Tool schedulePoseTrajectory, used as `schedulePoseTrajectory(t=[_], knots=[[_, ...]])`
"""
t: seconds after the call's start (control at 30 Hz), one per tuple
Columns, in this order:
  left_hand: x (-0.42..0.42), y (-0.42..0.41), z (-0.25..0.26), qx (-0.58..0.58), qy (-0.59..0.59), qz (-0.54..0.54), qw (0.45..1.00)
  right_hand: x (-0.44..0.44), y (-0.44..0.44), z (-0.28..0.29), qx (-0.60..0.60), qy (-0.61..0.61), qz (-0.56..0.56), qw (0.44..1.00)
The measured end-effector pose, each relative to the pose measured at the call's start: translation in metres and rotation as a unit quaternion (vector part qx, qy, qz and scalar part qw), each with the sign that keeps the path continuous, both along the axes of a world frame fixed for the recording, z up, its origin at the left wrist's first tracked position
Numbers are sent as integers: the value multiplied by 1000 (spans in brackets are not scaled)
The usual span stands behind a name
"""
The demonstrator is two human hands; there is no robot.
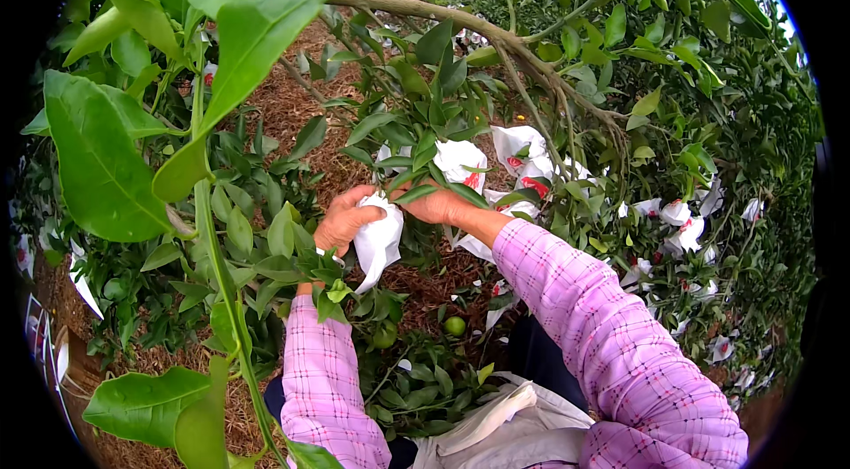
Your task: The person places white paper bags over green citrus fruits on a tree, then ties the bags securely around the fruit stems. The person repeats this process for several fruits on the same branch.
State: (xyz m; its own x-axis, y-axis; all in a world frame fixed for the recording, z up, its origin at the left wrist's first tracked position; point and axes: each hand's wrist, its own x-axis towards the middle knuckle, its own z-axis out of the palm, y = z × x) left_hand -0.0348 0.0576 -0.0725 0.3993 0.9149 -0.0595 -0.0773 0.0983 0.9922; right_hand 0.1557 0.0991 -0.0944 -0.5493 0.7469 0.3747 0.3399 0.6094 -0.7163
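My left hand is closed round the upper part of a white fruit bag that hangs among citrus leaves. My right hand is at the neck of the same bag, on its right side, its fingertips partly behind leaves; whether it grips the bag or a twig I cannot tell. Just above my right hand hangs another white bag with red print. More white bags with red marks cluster to the right of it. A green citrus fruit shows below my hands.
A thick bare branch arches above my hands. A leafy green shoot stands close to the camera on the left. Bagged fruit fills the tree at right. A pale cloth bag or apron lies at my waist; dry brown litter covers ground.
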Motion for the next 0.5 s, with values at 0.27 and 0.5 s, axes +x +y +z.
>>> schedulePoseTrajectory(t=[0.27,0.5], knots=[[6,-8,7,-58,-93,-12,994,35,-15,-6,627,-391,-35,673],[15,-13,-1,94,28,61,993,23,-22,19,213,-62,127,967]])
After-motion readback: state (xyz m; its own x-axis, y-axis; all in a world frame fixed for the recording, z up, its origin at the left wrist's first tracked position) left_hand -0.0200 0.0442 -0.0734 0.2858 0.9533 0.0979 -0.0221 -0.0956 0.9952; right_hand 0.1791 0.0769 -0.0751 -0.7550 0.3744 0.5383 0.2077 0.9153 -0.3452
